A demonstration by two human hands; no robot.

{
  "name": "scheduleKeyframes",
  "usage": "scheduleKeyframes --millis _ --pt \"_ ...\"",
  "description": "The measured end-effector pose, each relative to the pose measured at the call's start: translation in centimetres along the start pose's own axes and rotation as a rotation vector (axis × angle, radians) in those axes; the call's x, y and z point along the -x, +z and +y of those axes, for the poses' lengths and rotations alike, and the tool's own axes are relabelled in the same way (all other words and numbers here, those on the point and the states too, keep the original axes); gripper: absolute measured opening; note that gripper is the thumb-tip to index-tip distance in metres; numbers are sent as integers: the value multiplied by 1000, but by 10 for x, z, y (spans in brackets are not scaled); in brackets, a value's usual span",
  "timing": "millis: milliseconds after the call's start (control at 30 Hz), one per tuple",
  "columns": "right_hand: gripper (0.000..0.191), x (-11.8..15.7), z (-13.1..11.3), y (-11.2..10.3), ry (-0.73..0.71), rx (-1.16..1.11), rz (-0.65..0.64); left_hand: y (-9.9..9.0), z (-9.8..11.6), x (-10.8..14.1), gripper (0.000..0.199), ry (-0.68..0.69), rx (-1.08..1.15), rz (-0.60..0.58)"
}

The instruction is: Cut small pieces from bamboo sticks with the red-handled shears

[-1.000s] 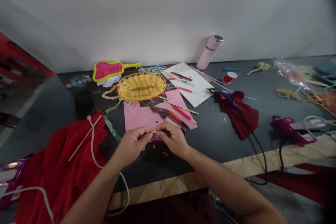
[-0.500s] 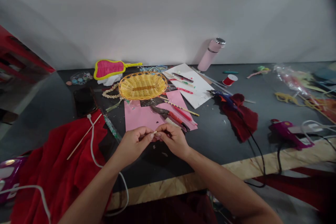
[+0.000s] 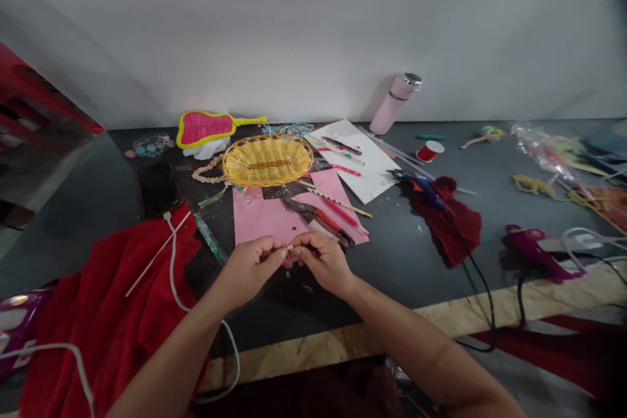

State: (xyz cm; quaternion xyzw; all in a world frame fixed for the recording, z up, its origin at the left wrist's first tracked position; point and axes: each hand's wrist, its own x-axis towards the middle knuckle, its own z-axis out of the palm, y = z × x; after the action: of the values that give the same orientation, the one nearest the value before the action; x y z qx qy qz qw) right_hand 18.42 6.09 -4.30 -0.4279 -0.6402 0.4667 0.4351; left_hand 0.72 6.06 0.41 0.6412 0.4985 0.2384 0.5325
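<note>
My left hand [image 3: 255,271] and my right hand [image 3: 326,264] meet fingertip to fingertip over the near edge of the pink paper [image 3: 259,222]. Both pinch one small pale piece [image 3: 290,248], too small to make out fully. Just beyond them, red-handled pliers [image 3: 318,215] lie on the paper beside red pens [image 3: 345,214] and a dotted stick [image 3: 343,200]. Behind the paper sits a yellow woven basket [image 3: 267,161].
A red cloth [image 3: 112,274] with a white cable [image 3: 172,268] covers the left. A phone [image 3: 159,188], pink bottle [image 3: 394,104], red thread spool [image 3: 430,151], glue gun [image 3: 424,186] on dark red cloth and purple power strip [image 3: 543,251] stand around.
</note>
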Motion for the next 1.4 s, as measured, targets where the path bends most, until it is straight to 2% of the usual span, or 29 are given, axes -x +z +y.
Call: scheduleKeyframes --millis 200,367,600,867,1400 --pt "15 2 0 0 -4 -30 26 0 2 0 25 9 114 -33" --pt "14 1 1 -2 -45 88 58 0 2 0 24 22 94 -26" --pt "17 1 1 -6 -229 311 99 1 3 1 26 19 108 -40" --pt "15 -1 2 -7 -337 344 112 1 1 1 25 11 130 -58" --pt "13 -1 1 -7 -325 350 67 1 1 1 25 3 127 -59"
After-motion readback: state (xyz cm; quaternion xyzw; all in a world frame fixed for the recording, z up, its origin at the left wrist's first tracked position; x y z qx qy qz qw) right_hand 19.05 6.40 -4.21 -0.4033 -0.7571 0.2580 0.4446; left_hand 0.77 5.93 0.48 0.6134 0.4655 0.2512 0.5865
